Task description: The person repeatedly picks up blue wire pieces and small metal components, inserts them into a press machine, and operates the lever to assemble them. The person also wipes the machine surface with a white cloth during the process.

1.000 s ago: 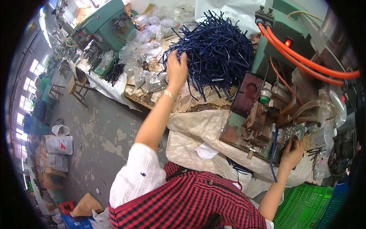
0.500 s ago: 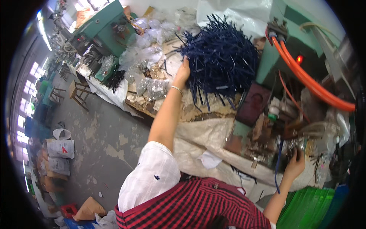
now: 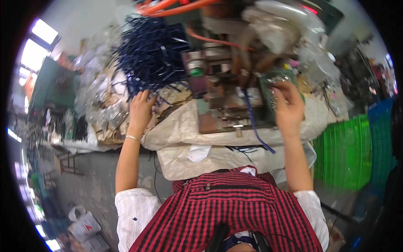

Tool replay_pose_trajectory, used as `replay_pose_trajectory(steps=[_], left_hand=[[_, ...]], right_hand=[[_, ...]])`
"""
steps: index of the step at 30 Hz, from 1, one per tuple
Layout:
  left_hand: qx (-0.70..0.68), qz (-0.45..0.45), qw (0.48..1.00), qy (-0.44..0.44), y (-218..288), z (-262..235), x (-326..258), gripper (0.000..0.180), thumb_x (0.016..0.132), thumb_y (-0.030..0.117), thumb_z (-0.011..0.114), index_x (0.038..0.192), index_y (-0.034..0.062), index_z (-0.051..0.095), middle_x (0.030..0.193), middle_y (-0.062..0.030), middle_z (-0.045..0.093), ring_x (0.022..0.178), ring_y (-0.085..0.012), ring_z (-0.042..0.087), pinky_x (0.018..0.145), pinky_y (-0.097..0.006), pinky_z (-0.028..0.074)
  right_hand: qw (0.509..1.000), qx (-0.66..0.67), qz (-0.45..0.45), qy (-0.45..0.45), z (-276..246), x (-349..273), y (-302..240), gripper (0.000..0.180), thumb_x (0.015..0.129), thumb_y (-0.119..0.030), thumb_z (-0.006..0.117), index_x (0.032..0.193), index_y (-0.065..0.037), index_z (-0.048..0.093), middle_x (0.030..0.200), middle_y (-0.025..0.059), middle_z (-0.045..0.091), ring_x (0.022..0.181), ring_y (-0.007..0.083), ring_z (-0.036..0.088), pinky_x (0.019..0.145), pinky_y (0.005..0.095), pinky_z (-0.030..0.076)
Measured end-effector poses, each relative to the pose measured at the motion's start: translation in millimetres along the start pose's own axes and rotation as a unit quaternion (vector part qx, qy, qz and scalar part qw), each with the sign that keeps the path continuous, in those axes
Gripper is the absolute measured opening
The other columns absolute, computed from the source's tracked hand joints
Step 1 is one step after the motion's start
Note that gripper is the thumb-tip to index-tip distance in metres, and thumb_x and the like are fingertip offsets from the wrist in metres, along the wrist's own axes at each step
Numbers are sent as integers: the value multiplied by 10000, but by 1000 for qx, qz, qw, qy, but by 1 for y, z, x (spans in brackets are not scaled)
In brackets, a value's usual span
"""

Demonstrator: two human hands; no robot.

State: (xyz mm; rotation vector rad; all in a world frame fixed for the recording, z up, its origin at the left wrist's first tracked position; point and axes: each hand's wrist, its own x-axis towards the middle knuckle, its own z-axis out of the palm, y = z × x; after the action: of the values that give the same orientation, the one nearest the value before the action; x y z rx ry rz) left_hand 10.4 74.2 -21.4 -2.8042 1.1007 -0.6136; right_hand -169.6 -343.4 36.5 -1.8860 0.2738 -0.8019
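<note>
A big heap of dark blue strips (image 3: 153, 52) lies on the workbench at the far left. My left hand (image 3: 141, 112) is at its near edge, fingertips against the lowest strips, fingers reaching forward and slightly apart. Right of centre stands a bench machine (image 3: 228, 98) with metal fixtures. One blue strip (image 3: 253, 119) hangs from it, its lower end curving toward me. My right hand (image 3: 289, 108) is over a green tray (image 3: 265, 84) of small shiny metal pieces (image 3: 278, 78). Its fingers curl together among them; what they pinch is too small to make out.
Orange hoses (image 3: 180, 9) cross above the machine. Clear plastic bags (image 3: 98, 103) lie left of the heap. Pale sacking (image 3: 176, 140) drapes over the bench front, with a white scrap (image 3: 198, 153) on it. Green crates (image 3: 345, 153) stand at the right, a stool (image 3: 67, 163) at the left.
The view has swung right, so the heap now appears farther left. My left hand has come from the heap's left side to its near edge. My right hand is now at the metal pieces.
</note>
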Motion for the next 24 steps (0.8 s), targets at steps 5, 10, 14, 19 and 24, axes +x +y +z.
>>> replay_pose_trajectory(steps=[5, 10, 14, 19, 24], left_hand=[[43, 104, 994, 16, -6, 35, 29, 357, 741, 101, 706, 1082, 181, 770, 1164, -70, 638, 975, -260, 594, 790, -365, 492], [-112, 22, 985, 127, 26, 4, 50, 208, 879, 48, 695, 1077, 83, 748, 1048, -99, 692, 913, -285, 658, 777, -376, 531], [-300, -95, 913, 259, 94, -73, 49, 83, 935, 0, 666, 1002, 23, 708, 1050, -156, 744, 835, -298, 715, 718, -372, 561], [-230, 225, 921, 222, 177, -168, 60, 205, 772, 93, 727, 971, 95, 678, 1110, -179, 726, 672, -173, 616, 595, -270, 512], [-255, 309, 885, 236, 222, -152, 89, 208, 714, 86, 749, 901, 107, 661, 1041, -107, 693, 631, -151, 560, 543, -278, 497]], right_hand=[[977, 211, 18, -30, 43, 1, -37, 326, 947, 21, 638, 1265, 16, 565, 1094, 93, 739, 1022, 127, 700, 918, 277, 542], [949, 301, 71, -65, 49, 5, -55, 420, 945, 41, 588, 1352, 49, 481, 1120, 113, 738, 881, 95, 647, 743, 228, 471], [963, 231, 79, -110, 38, -14, -80, 612, 888, 112, 452, 1490, 68, 348, 1264, 205, 677, 1246, 229, 615, 1100, 333, 404], [977, -165, -126, -47, -1, 10, -32, 375, 839, -73, 631, 1206, -16, 688, 1270, 263, 654, 1243, 428, 595, 1082, 488, 461], [888, -450, -88, 22, -36, -4, 60, 195, 817, -138, 737, 969, -15, 732, 1218, 262, 669, 1270, 450, 569, 1031, 506, 483]])
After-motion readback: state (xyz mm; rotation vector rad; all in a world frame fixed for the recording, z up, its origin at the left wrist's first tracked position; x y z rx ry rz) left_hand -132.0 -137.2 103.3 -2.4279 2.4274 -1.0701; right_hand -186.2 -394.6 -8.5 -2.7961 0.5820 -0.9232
